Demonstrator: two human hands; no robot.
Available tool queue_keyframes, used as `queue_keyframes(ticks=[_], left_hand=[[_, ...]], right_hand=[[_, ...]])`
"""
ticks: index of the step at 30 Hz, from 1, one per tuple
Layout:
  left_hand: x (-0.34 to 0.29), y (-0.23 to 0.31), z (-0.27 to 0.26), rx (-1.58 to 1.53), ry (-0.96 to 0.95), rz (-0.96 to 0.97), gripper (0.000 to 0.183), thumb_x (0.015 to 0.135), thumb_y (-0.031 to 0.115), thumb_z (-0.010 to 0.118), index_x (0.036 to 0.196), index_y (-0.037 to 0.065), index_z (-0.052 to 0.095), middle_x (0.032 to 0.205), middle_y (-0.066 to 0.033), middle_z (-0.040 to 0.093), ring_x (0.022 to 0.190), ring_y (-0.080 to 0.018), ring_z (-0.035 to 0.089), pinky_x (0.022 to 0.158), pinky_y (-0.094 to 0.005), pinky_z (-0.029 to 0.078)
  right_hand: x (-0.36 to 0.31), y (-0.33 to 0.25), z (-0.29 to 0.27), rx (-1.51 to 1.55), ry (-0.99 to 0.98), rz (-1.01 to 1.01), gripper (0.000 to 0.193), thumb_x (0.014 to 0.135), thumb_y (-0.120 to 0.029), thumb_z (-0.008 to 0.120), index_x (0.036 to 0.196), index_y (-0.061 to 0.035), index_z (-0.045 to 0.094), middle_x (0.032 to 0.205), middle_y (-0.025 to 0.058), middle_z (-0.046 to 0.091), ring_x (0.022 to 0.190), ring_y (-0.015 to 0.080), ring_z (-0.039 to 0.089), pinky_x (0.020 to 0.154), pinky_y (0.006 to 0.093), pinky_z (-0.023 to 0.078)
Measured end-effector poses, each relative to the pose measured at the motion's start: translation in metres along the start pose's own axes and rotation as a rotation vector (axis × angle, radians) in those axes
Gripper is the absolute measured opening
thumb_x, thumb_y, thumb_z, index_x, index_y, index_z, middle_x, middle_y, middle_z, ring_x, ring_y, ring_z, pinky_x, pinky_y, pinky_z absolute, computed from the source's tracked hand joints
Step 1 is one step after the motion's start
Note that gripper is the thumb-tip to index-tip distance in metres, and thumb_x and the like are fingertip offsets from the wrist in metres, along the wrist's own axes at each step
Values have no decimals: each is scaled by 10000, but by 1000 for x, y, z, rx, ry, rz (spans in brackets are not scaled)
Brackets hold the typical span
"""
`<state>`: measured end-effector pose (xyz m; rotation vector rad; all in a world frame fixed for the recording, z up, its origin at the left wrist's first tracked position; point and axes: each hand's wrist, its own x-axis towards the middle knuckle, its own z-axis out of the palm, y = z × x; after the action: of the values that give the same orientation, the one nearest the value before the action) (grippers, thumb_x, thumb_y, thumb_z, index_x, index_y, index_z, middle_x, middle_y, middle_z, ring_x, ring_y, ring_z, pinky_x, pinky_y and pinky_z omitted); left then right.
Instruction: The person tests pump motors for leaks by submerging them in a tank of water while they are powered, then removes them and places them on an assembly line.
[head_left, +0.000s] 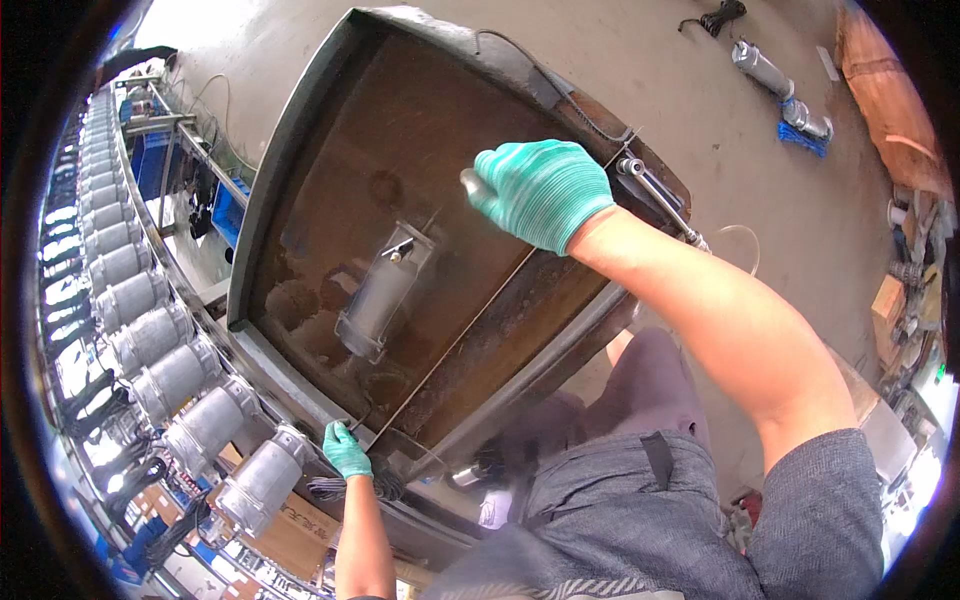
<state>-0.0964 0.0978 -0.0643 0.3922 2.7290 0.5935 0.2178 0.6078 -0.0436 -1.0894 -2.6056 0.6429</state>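
A rusty brown tank (300, 130) with shallow water fills the middle. A grey metal cylinder (378, 295) lies sunk in it. My right hand (540, 190), in a green glove, hovers over the tank's far side with fingers curled; a small grey tip (466, 182) sticks out of the fist, and I cannot tell what kind of thing it is. A thin rod (470, 325) runs slantwise across the tank. My left hand (346, 450), also gloved green, grips the tank's near rim by the rod's lower end, next to a bundle of black cables (380, 487).
A long row of grey cylinder housings (150, 340) lines the rack on the left. A metal fitting with a hose (655, 195) rests on the tank's right rim. On the concrete floor lie metal cylinders (765, 70), a blue cloth (805, 137) and cardboard (885, 95).
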Motion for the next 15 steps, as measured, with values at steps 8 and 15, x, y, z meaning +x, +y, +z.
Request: queue_keyframes(ticks=[8, 15], left_hand=[[8, -8, -2, 63, -13, -2, 237, 1050, 167, 559, 916, 32, 699, 707, 40, 516, 630, -83, 414, 579, -290, 369], [8, -16, -6, 109, -5, 46, 237, 1057, 162, 549, 938, 32, 706, 715, 33, 518, 660, -83, 411, 595, -297, 374]], right_hand=[[-2, 8, -4, 115, -117, 25, 403, 1057, -358, 508, 917, -78, 762, 854, 165, 760, 754, 347, 748, 701, 474, 609], [-2, 7, 2, 145, -77, 15, 376, 1034, -332, 531, 869, -82, 758, 820, 156, 754, 740, 348, 745, 674, 464, 608]])
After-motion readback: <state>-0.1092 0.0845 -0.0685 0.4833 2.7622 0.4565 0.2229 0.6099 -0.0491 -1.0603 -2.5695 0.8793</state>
